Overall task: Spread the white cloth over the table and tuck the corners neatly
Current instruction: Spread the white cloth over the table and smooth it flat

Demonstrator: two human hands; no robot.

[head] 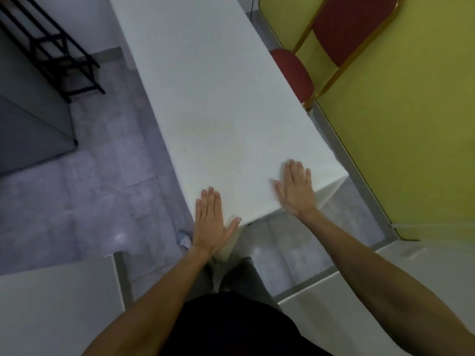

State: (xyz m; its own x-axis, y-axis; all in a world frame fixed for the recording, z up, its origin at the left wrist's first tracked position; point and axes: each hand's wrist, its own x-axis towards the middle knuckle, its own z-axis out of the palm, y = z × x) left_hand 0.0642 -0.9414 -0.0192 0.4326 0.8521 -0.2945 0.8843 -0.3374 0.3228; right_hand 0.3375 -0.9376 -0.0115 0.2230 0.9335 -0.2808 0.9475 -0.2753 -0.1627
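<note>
Yellow wall [401,129], red chair [344,29] (gold-framed), grey floor [84,181].

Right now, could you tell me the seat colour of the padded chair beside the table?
Dark red padded chair seat, gold frame; head view.

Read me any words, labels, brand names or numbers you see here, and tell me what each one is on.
No readable text anywhere in this view.
White cloth: plain, only faint yellowish marks, no print.
Red chair: no label visible.
Yellow wall: bare.
Small blue-and-white object on the floor by the left hand: too blurred to tell whether it carries any writing.
</note>
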